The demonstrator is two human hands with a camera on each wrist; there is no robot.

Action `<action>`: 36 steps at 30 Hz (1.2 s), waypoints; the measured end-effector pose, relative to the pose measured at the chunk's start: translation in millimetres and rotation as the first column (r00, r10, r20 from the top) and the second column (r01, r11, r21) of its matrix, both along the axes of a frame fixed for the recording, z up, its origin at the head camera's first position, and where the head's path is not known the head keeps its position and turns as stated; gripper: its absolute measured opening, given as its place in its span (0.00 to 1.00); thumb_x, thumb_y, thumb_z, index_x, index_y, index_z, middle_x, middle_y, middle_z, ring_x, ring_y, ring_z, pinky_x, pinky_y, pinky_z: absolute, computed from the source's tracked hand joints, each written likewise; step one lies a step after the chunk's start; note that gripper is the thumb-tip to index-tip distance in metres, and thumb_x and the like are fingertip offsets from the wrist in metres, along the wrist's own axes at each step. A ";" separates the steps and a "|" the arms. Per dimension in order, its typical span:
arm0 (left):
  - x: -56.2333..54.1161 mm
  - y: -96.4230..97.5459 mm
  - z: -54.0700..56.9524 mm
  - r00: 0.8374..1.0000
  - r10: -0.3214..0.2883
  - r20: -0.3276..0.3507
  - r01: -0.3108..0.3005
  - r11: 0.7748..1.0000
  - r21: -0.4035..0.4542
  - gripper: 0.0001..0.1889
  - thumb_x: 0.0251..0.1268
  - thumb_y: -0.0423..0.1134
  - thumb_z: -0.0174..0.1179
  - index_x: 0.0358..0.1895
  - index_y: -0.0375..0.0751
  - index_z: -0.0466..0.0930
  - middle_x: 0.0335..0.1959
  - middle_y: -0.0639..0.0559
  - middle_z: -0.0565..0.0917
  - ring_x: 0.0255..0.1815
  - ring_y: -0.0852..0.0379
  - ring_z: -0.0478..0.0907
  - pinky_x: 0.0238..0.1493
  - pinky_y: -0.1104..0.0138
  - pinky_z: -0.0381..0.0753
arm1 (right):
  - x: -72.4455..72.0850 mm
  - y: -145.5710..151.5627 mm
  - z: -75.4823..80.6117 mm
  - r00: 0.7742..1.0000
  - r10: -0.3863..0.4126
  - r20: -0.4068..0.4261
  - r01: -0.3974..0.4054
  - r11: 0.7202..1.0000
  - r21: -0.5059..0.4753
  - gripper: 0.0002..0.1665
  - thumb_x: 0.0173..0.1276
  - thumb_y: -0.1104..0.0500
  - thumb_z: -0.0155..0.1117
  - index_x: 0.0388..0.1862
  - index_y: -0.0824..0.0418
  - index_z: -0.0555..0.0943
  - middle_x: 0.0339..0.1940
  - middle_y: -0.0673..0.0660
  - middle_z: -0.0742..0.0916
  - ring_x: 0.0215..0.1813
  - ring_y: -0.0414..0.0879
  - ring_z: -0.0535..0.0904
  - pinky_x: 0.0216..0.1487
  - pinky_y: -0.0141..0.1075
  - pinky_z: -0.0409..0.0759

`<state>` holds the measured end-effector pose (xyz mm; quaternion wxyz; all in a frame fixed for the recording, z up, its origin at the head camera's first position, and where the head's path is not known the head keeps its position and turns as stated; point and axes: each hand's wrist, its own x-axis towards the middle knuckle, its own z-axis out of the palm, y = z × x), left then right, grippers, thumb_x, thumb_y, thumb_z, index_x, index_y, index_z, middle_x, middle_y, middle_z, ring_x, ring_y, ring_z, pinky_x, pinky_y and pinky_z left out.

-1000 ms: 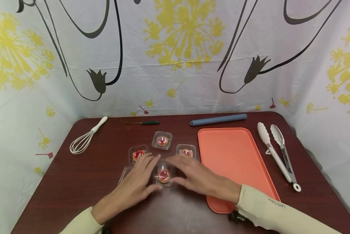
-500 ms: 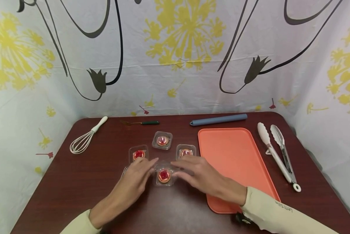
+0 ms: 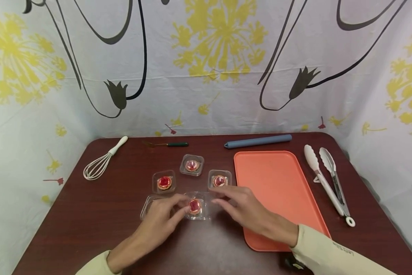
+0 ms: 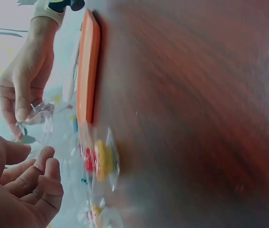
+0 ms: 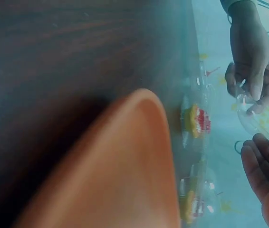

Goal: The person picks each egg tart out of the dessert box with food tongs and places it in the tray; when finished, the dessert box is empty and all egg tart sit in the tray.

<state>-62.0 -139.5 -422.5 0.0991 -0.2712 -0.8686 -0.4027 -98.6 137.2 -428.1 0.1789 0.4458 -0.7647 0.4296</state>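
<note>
A clear plastic lid (image 4: 44, 118) is between my two hands, above a red-topped tart (image 3: 194, 206) in a clear square container (image 3: 202, 214). In the head view my left hand (image 3: 159, 219) is at the container's left, thumb and fingertips pinching the lid's edge. My right hand (image 3: 252, 210), on the other side, pinches the lid between thumb and fingers, as the left wrist view shows. Behind them sit three more tarts in clear containers: left (image 3: 164, 182), back (image 3: 192, 165) and right (image 3: 219, 181). Clear plastic pieces (image 3: 146, 206) lie partly hidden behind my left hand.
An orange tray (image 3: 268, 183) lies on the right, under my right forearm. Tongs (image 3: 326, 183) rest beyond it. At the back are a blue rod (image 3: 257, 141) and a green-handled utensil (image 3: 176, 144). A white whisk (image 3: 101, 164) lies at the far left.
The right hand has drawn a little rightward and the left hand has come lower, its thumb bent toward its fingers. The clear plastic at the left shows more.
</note>
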 end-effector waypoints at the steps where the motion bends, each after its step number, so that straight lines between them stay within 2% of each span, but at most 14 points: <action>1: 1.4 1.3 -0.1 0.999 -0.006 0.032 0.005 1.000 0.021 0.09 0.69 0.28 0.75 0.50 0.39 0.90 0.33 0.60 0.91 0.31 0.72 0.80 0.32 0.70 0.82 | 1.4 1.2 -1.5 1.000 -0.003 0.026 0.003 1.000 0.000 0.23 0.67 0.75 0.77 0.61 0.69 0.88 0.47 0.60 0.94 0.44 0.45 0.93 0.45 0.31 0.90; 3: 5.0 3.6 0.0 0.993 -0.024 0.112 0.016 0.998 0.066 0.07 0.69 0.28 0.75 0.47 0.40 0.90 0.31 0.60 0.91 0.28 0.72 0.79 0.29 0.71 0.80 | 4.7 4.0 -4.8 0.996 -0.007 0.089 0.008 1.000 -0.001 0.22 0.68 0.74 0.77 0.60 0.68 0.88 0.44 0.59 0.94 0.42 0.43 0.92 0.43 0.30 0.89; 5: 9.4 5.7 0.2 0.976 -0.050 0.214 0.025 0.992 0.121 0.05 0.71 0.29 0.73 0.46 0.39 0.89 0.30 0.59 0.91 0.26 0.71 0.78 0.26 0.71 0.80 | 8.3 7.3 -8.3 0.989 -0.015 0.149 0.015 1.000 0.003 0.19 0.71 0.72 0.76 0.60 0.66 0.88 0.41 0.58 0.94 0.41 0.39 0.91 0.40 0.28 0.88; 9: 16.4 9.7 -1.5 0.921 -0.092 0.379 0.019 0.981 0.193 0.03 0.75 0.30 0.71 0.45 0.37 0.87 0.30 0.53 0.91 0.22 0.65 0.80 0.24 0.68 0.82 | 14.5 13.8 -14.9 0.976 -0.039 0.215 0.035 0.999 0.020 0.15 0.72 0.70 0.76 0.56 0.64 0.89 0.37 0.51 0.94 0.37 0.34 0.87 0.32 0.27 0.83; 12: 18.8 12.2 -4.0 0.879 -0.107 0.466 0.008 0.978 0.210 0.03 0.76 0.31 0.70 0.46 0.35 0.87 0.30 0.51 0.92 0.21 0.62 0.80 0.24 0.70 0.80 | 17.8 17.1 -18.6 0.972 -0.043 0.231 0.036 0.999 0.034 0.15 0.70 0.71 0.77 0.54 0.64 0.90 0.37 0.47 0.94 0.36 0.32 0.86 0.32 0.25 0.81; 16: 20.4 15.0 -5.9 0.816 -0.124 0.564 -0.011 0.973 0.231 0.05 0.78 0.32 0.68 0.47 0.32 0.86 0.30 0.52 0.93 0.20 0.59 0.81 0.23 0.72 0.75 | 21.4 21.5 -22.4 0.968 -0.055 0.243 0.041 0.997 0.062 0.13 0.69 0.71 0.78 0.52 0.64 0.91 0.37 0.46 0.94 0.38 0.31 0.86 0.36 0.24 0.81; 24: 23.5 20.9 -13.5 0.728 -0.147 0.670 -0.037 0.967 0.253 0.05 0.78 0.33 0.68 0.46 0.33 0.85 0.31 0.47 0.93 0.20 0.60 0.80 0.20 0.76 0.67 | 26.8 28.8 -27.5 0.951 -0.074 0.299 0.033 0.990 0.138 0.09 0.74 0.66 0.77 0.51 0.64 0.91 0.37 0.48 0.94 0.37 0.30 0.83 0.35 0.26 0.83; 32: 27.3 23.1 -27.5 0.679 -0.171 0.714 -0.034 0.964 0.263 0.06 0.81 0.35 0.66 0.44 0.34 0.85 0.31 0.49 0.93 0.17 0.63 0.73 0.17 0.76 0.65 | 29.0 30.3 -31.4 0.962 -0.053 0.268 0.004 0.984 0.181 0.10 0.74 0.65 0.77 0.52 0.62 0.91 0.37 0.44 0.93 0.43 0.31 0.87 0.44 0.31 0.88; 36: 29.5 23.4 -32.3 0.671 -0.193 0.716 -0.021 0.960 0.279 0.05 0.80 0.34 0.65 0.44 0.34 0.84 0.31 0.48 0.93 0.16 0.63 0.73 0.17 0.76 0.67 | 30.2 30.9 -33.4 0.956 -0.046 0.290 -0.011 0.981 0.193 0.09 0.74 0.64 0.77 0.51 0.61 0.91 0.37 0.43 0.93 0.42 0.30 0.86 0.43 0.29 0.87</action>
